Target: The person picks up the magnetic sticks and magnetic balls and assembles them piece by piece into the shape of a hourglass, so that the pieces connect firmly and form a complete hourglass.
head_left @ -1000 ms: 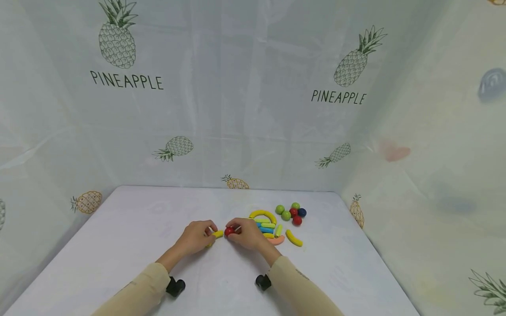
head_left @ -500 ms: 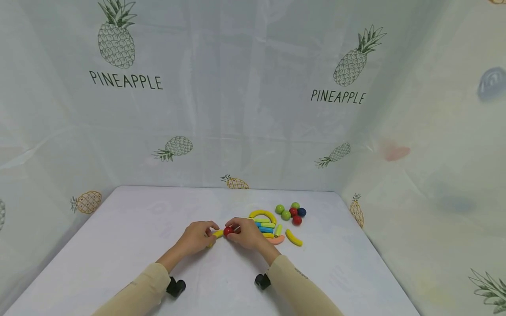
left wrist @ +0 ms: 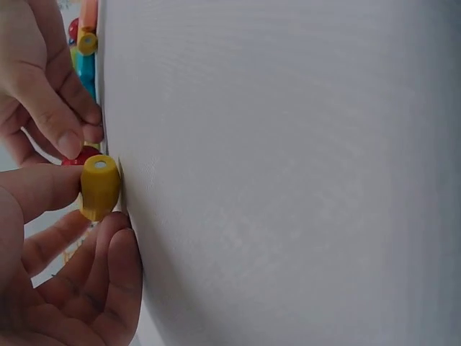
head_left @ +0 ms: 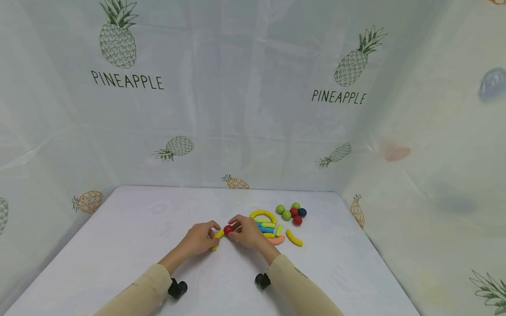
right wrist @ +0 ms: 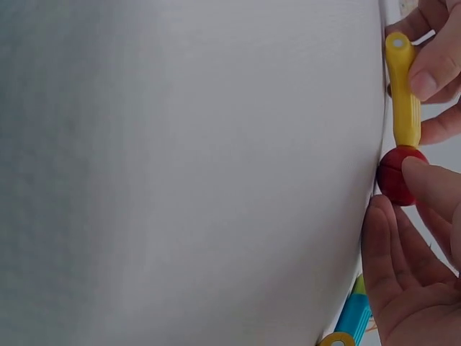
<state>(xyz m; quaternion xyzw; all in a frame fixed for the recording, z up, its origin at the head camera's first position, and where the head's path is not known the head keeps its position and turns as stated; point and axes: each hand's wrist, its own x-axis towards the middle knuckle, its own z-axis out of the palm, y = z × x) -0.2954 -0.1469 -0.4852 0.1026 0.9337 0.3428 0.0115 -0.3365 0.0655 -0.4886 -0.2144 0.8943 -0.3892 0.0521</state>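
A curved yellow magnetic stick (head_left: 218, 237) is pinched between the thumb and fingers of my left hand (head_left: 196, 239), near the middle of the table. A small metal spot shows on the end of the yellow stick (left wrist: 99, 189) in the left wrist view. Its far end touches a red ball (right wrist: 395, 177), as the right wrist view shows. My right hand (head_left: 247, 233) holds that red ball (head_left: 228, 229) between thumb and fingers. Part of the stick lies hidden behind the left fingers in the head view.
Just right of my right hand lie yellow, green, blue and orange sticks (head_left: 267, 229), partly covered by it. A lone curved yellow stick (head_left: 294, 238) lies farther right. Several green, red and dark blue balls (head_left: 286, 215) cluster behind on the white table (head_left: 150, 228).
The yellow stick and red ball, apart one second ago, have come together. The stick has since turned steeper, its near end swinging toward me. My left hand has shifted slightly right.
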